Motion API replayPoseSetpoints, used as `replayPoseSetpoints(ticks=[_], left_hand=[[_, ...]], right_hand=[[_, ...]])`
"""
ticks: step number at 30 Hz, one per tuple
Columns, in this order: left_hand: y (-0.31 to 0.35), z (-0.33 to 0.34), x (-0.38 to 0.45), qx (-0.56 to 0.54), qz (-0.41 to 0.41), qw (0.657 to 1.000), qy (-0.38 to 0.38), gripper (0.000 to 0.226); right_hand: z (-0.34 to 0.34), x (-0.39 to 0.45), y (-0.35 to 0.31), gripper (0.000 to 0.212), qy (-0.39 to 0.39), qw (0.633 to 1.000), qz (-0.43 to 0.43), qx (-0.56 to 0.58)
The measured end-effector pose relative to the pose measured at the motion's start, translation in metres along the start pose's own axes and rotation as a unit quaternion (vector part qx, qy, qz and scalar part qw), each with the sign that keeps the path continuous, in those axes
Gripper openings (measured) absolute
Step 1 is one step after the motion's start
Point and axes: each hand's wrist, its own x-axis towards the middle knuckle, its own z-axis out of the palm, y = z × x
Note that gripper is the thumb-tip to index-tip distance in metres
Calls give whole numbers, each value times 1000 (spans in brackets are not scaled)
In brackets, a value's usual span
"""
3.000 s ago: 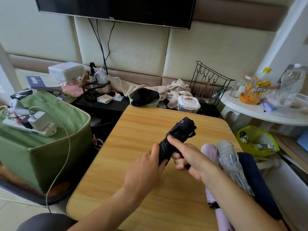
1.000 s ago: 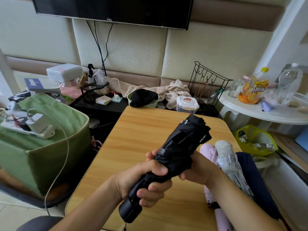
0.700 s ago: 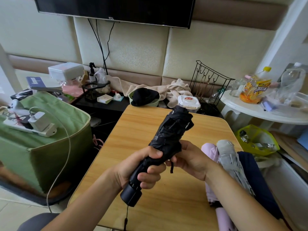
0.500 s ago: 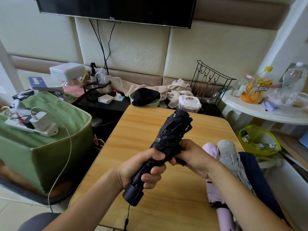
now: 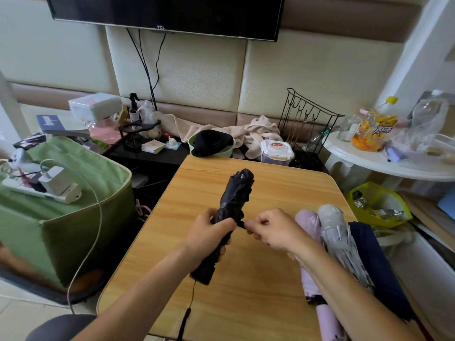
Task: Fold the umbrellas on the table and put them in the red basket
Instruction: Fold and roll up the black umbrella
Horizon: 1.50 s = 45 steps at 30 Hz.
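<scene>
L hand (image 5: 211, 233) has a full grip round the black umbrella (image 5: 235, 200), held w/ its tip up over the desk (image 5: 278, 279), R hand (image 5: 273, 231) pinching its strap (image 5: 241, 223): keep canopy twisted tight, pull strap taut & fasten before letting go.

The umbrella (image 5: 236, 193) held over the table (image 5: 283, 190) is plain black. The table has a light yellow-brown wood grain. At its right edge lie a pale lilac umbrella (image 5: 310, 225), a silver-grey umbrella (image 5: 337, 232) and a dark navy umbrella (image 5: 374, 262). The fabric box (image 5: 61, 217) at left is green with cream piping. The small side table (image 5: 384, 166) is white, the bag (image 5: 379, 205) below it yellow-green, the bottle (image 5: 374, 129) orange with a yellow cap.
</scene>
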Motion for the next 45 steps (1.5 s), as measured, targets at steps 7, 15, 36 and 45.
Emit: replayPoseSetpoints(ticks=[7,15,36,45], left_hand=[[-8,5,-2,112,64,992,-6,15],[6,1,-9,17,5,998,-64,18],[6,-8,-15,83,-1,989,-122,18],[13,-9,-27,85,68,977,-182,42]], right_hand=[[8,-7,-6,10,26,982,-54,180],[-3,-14,-10,25,-60,951,-170,253],[15,-18,-18,60,172,975,-128,56],[-6,-16,-15,102,22,976,-70,204]])
